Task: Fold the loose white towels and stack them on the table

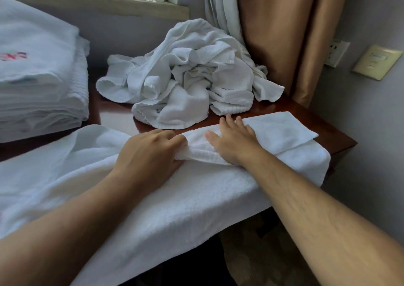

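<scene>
Tabletop (pixel 113 115): dark glossy wood. Towel (pixel 196 194) spread along near edge, front part hanging over, right end folded back on itself. Stack (pixel 39 84) of folded towels at left, well apart from hands. Pile (pixel 192 78) of loose towels at rear centre, near curtain. Left hand (pixel 148 154) grips raised fold of towel, fingers curled. Right hand (pixel 234 141) flat, fingers straight, pressing folded layer.

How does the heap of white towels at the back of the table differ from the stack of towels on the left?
The heap is crumpled and loose; the stack is folded flat in neat layers. The heap's edges stick out unevenly, while the stack's sides are nearly straight. The stack's top towel bears a red mark; the heap shows no red. Both are white towels.
</scene>
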`<move>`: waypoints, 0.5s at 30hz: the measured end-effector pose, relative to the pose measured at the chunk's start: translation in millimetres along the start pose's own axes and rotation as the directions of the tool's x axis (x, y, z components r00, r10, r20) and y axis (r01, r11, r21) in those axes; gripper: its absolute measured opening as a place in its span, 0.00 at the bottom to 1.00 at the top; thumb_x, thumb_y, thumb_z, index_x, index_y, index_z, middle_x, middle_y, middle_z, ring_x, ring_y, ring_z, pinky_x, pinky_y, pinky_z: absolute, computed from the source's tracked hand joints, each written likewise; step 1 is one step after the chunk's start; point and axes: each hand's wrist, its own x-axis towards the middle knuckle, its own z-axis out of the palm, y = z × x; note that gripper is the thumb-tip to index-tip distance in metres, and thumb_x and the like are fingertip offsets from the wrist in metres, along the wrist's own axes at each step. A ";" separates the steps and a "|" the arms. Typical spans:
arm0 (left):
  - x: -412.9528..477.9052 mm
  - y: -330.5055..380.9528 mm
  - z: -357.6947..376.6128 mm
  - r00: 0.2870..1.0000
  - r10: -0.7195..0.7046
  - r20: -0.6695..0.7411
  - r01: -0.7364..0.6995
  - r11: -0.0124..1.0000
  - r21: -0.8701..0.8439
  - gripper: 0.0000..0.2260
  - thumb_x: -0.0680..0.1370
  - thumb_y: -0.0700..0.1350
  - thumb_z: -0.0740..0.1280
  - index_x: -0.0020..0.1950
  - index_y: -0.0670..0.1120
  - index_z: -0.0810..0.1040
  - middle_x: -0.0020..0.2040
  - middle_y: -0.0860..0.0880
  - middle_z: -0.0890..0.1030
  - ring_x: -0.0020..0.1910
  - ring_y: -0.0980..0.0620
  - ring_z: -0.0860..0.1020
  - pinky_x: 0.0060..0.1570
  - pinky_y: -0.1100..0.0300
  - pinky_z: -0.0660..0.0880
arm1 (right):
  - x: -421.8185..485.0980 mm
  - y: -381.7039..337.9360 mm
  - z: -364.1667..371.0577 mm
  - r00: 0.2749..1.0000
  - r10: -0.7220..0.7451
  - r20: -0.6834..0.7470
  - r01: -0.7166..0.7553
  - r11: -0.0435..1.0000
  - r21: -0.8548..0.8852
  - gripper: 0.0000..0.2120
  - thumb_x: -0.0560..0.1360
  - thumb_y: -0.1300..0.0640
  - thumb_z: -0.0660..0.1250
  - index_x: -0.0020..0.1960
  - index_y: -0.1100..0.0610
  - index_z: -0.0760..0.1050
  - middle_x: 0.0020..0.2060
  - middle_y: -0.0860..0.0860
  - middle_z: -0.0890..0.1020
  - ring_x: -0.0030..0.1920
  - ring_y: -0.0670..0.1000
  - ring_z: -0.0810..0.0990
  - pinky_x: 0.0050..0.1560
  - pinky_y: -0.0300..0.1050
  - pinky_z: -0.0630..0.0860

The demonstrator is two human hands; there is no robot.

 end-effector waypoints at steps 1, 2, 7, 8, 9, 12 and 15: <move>1.5 0.3 0.5 1.000 -0.015 -0.008 0.015 1.000 0.000 0.09 0.72 0.49 0.76 0.47 0.47 0.81 0.40 0.48 0.82 0.38 0.41 0.80 0.30 0.54 0.74 | 4.2 0.5 -1.4 1.000 -0.004 -0.016 0.004 1.000 -0.006 0.39 0.80 0.34 0.44 0.83 0.56 0.44 0.83 0.53 0.44 0.82 0.57 0.41 0.79 0.58 0.44; 2.2 0.7 1.3 1.000 -0.030 -0.009 0.030 1.000 0.000 0.09 0.73 0.49 0.75 0.49 0.47 0.81 0.42 0.49 0.82 0.40 0.41 0.80 0.32 0.53 0.74 | 7.9 1.1 -2.5 1.000 -0.006 -0.024 0.005 1.000 -0.008 0.39 0.80 0.35 0.45 0.83 0.57 0.45 0.83 0.53 0.45 0.82 0.57 0.42 0.79 0.59 0.46; -11.7 -23.2 -7.0 0.986 -0.162 0.046 0.153 0.976 0.154 0.17 0.73 0.57 0.71 0.58 0.51 0.76 0.47 0.51 0.84 0.46 0.44 0.83 0.47 0.51 0.65 | 6.7 -1.5 -2.9 0.984 -0.060 -0.165 0.065 0.998 0.023 0.34 0.77 0.38 0.48 0.75 0.55 0.67 0.76 0.54 0.67 0.75 0.57 0.62 0.73 0.58 0.62; -18.0 -33.4 -12.9 0.977 -0.208 0.049 0.197 0.964 0.180 0.19 0.73 0.59 0.70 0.60 0.52 0.75 0.48 0.51 0.84 0.47 0.44 0.83 0.48 0.50 0.64 | 2.7 -4.1 -3.8 0.966 -0.084 -0.243 0.096 0.995 0.038 0.31 0.76 0.40 0.50 0.72 0.55 0.71 0.71 0.54 0.72 0.71 0.57 0.67 0.69 0.57 0.65; -24.7 -43.8 -19.9 0.967 -0.249 0.049 0.235 0.952 0.195 0.20 0.74 0.60 0.69 0.62 0.53 0.74 0.51 0.51 0.84 0.49 0.45 0.82 0.51 0.49 0.64 | -1.8 -6.4 -5.1 0.941 -0.112 -0.321 0.126 0.992 0.024 0.28 0.76 0.43 0.53 0.68 0.55 0.75 0.67 0.54 0.76 0.67 0.57 0.71 0.65 0.55 0.67; -47.2 -68.0 -46.2 0.949 -0.314 0.031 0.303 0.936 0.181 0.24 0.75 0.62 0.68 0.68 0.54 0.74 0.58 0.50 0.82 0.57 0.45 0.79 0.58 0.46 0.66 | -14.2 -22.3 -11.8 0.857 -0.212 -0.470 0.171 0.977 -0.130 0.16 0.77 0.51 0.61 0.58 0.57 0.80 0.56 0.55 0.81 0.58 0.59 0.74 0.56 0.52 0.68; -79.3 -84.3 -69.2 0.928 -0.370 -0.038 0.371 0.921 0.120 0.23 0.76 0.62 0.66 0.68 0.54 0.74 0.59 0.49 0.81 0.60 0.43 0.77 0.60 0.45 0.67 | -32.3 -69.8 -14.2 0.820 -0.274 -0.503 0.341 0.939 0.043 0.12 0.78 0.53 0.64 0.56 0.58 0.82 0.52 0.56 0.82 0.56 0.61 0.76 0.58 0.54 0.71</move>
